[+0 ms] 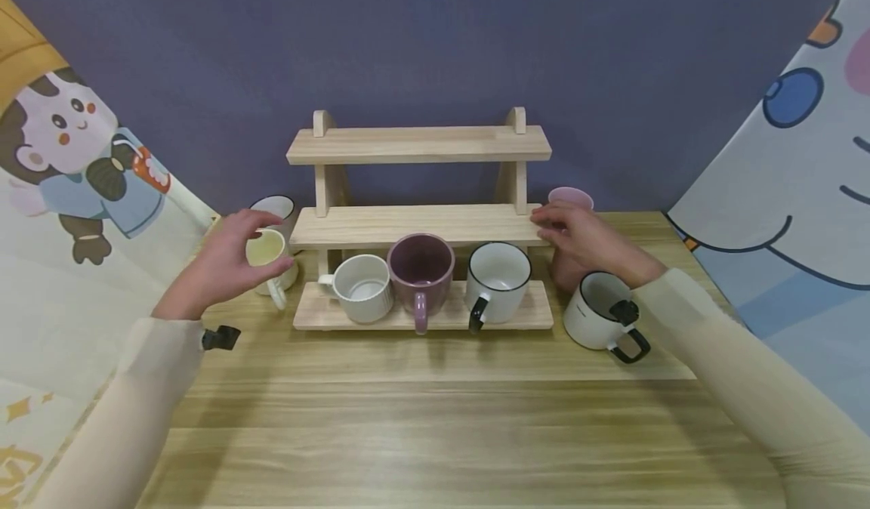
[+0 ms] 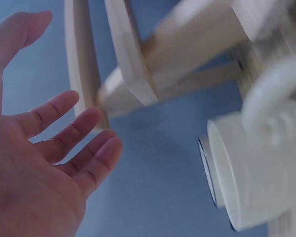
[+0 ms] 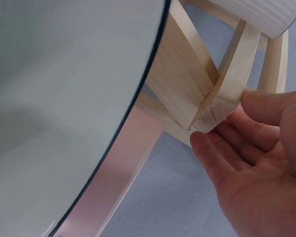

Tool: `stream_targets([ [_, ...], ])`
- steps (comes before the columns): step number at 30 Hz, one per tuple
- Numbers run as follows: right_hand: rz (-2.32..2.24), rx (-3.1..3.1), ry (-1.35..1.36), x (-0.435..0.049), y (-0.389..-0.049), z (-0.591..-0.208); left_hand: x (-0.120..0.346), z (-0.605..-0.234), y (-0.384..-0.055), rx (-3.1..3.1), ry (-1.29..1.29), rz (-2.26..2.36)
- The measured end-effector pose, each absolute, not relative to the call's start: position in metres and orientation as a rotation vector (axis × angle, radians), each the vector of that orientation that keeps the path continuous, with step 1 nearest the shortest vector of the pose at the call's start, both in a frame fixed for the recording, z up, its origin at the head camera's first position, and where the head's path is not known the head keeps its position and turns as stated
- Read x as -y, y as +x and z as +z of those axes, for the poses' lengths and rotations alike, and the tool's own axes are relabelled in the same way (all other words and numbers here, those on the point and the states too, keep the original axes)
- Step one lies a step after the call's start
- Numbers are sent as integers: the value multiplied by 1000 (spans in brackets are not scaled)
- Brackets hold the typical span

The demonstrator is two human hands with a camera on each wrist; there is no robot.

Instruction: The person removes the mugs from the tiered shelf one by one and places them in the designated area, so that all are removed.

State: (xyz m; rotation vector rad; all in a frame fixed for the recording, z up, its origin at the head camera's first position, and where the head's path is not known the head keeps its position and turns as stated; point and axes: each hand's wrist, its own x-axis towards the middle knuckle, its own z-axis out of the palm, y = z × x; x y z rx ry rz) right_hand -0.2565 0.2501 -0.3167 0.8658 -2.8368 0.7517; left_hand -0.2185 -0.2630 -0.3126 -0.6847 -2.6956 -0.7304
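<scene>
A three-tier wooden rack stands against the wall. My right hand is at the right end of its middle shelf; in the right wrist view the thumb lies against one side of the board and fingers curl behind its end. My left hand hovers by a pale yellow mug, thumb and fingers spread, nothing between them. On the bottom shelf stand a ribbed white cup, a purple mug and a white mug with black handle.
A white mug with black handle stands right of the rack, below my right forearm. Behind that hand is a pink cup. A dark-rimmed white mug stands behind the yellow one. Printed cloth flanks the wooden table.
</scene>
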Motion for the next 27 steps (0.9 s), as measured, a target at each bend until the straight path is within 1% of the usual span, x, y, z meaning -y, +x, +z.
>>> stream_targets([
  [9, 771, 2844, 882, -251, -255, -317, 239, -314, -215, 2653, -863, -772],
  [18, 753, 2845, 874, -250, -256, -316, 225, -325, -214, 2665, -1005, -840],
  [27, 765, 2865, 876, -250, -257, -316, 208, -331, -212, 2679, -1064, -818],
])
